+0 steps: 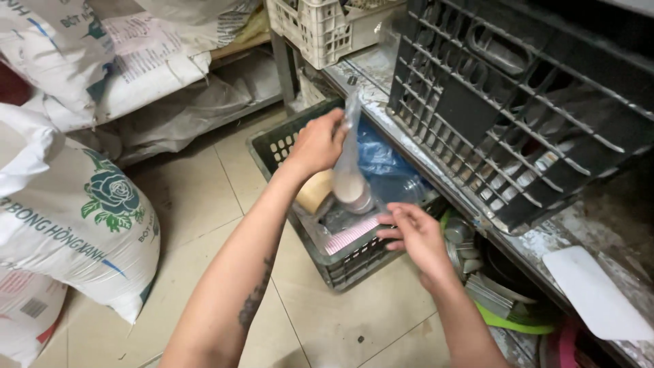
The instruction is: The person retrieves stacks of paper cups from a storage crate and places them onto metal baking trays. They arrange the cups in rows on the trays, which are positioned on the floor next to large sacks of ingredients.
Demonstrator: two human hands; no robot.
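My left hand (319, 142) grips the twisted top of a clear plastic bag (350, 178) holding a pale powder, and lifts it above a dark green crate (267, 151) on the floor. My right hand (417, 235) hovers with fingers apart just below and right of the bag, over the crate's near corner, holding nothing. Inside the crate lie a blue plastic bag (379, 158), a tan roll (315, 191) and a pink-striped packet (351, 234).
A large black crate (524, 102) sits on the worn shelf (545, 240) at right, a white one (320, 27) behind it. Big white sacks (75, 218) stand at left on the tiled floor (204, 197). Lids and green and pink items lie under the shelf.
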